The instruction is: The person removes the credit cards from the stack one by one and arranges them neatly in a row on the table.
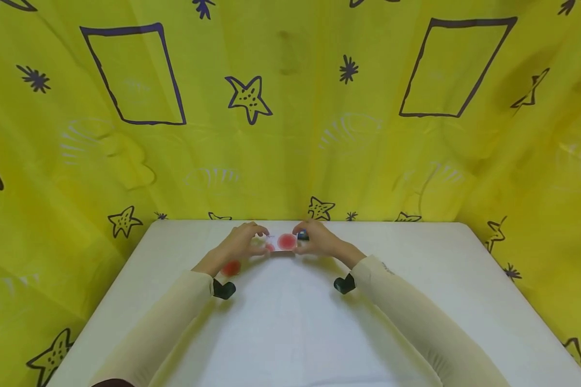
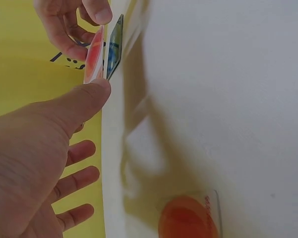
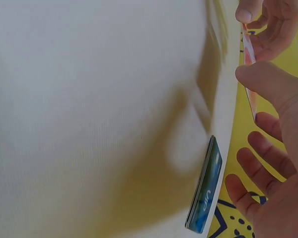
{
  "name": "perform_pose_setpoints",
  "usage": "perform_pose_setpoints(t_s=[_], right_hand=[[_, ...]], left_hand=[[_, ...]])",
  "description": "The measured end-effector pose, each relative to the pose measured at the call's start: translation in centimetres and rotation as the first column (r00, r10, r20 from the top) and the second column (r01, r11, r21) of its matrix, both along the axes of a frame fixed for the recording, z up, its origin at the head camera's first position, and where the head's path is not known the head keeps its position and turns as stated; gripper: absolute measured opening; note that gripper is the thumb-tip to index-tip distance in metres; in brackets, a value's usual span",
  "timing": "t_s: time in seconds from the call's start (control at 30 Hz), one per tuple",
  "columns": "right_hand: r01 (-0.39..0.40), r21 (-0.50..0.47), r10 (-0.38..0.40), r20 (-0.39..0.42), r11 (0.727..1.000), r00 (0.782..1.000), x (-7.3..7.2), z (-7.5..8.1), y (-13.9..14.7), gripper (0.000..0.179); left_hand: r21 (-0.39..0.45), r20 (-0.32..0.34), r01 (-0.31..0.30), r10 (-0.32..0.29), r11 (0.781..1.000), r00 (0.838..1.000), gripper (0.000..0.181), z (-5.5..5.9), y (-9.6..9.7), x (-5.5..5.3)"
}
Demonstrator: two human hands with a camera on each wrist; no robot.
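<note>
One red-spotted white card point(image 1: 287, 242) is pinched between left hand point(image 1: 242, 241) and right hand point(image 1: 320, 241) above the white table's point(image 1: 290, 322) far side; blue VIP cards point(image 3: 207, 188) lie near the right; a red-disc card point(image 1: 231, 268) lies near the left.

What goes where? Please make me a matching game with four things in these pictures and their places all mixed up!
Things:
1. White rectangular card with red circles
2. Blue-green rectangular item lettered VIP
3. Flat card with one big orange-red circle
4. Yellow curtain with dark stars

Places:
A. Lying on the white table, near the left hand
B. Behind the table
C. Lying on the table's far part, near the right hand
D. Pinched between both hands

Right pairs: 1-D, 2-C, 3-A, 4-B
</note>
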State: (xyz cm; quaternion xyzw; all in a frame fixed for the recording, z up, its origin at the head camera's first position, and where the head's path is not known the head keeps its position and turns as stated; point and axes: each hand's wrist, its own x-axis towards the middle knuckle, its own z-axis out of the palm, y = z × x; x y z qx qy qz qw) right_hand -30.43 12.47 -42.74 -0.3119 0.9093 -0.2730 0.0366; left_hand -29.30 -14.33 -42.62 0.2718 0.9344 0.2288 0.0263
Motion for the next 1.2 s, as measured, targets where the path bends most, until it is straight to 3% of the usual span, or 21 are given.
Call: perform_pose_setpoints(t_s=[0.4, 0.63, 0.87, 1.2], right_hand=[[-0.004, -0.007, 0.004, 0.009, 1.000, 1.000, 1.1, -0.7, -2.3, 0.043], [-0.023, -0.022, 0.024, 0.019, 0.999, 1.000, 1.4, -1.3, -3.6, 0.044], [-0.039, -0.018, 0.039, 0.022, 0.999, 0.999, 1.7, -1.9, -4.7, 0.043], [-0.035, 0.004, 0.035, 0.056, 0.999, 0.998, 2.7, -2.3, -5.8, 0.042]], left_hand=[[0.004, -0.073, 0.007, -0.006, 1.000, 0.997, 0.042, -0.1, -2.4, 1.9], [0.007, -0.053, -0.024, 0.024, 1.000, 0.998, 0.042, -0.5, -3.8, 3.0], [-0.015, -0.072, -0.013, 0.012, 1.000, 0.997, 0.041, -1.2, -5.1, 3.5], [-0.030, -0.059, -0.047, 0.046, 0.998, 0.997, 0.044, -1.9, -5.8, 4.4]])
